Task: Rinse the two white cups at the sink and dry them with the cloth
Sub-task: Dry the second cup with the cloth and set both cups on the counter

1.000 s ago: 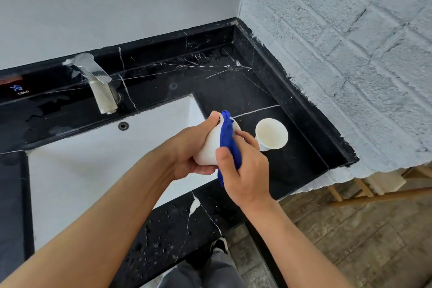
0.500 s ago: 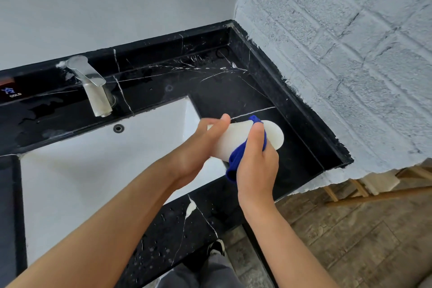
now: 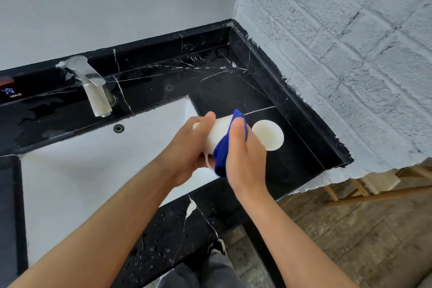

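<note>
My left hand (image 3: 187, 147) grips a white cup (image 3: 218, 133) lying on its side above the sink's right edge. My right hand (image 3: 245, 154) presses a blue cloth (image 3: 222, 154) around the cup's body, thumb on top. A second white cup (image 3: 268, 134) stands on the black counter just right of my hands, partly hidden behind the right hand. A thin white handle loop shows under the held cup, between my hands.
The white sink basin (image 3: 93, 170) fills the left. A metal faucet (image 3: 93, 86) stands at its back edge. The black marble counter (image 3: 233, 86) ends at a painted brick wall (image 3: 339, 54) on the right. Water drops dot the front counter edge (image 3: 168, 236).
The held cup went from upright to lying on its side. My right hand shifted the cloth around its body, and it now hides part of the second cup.
</note>
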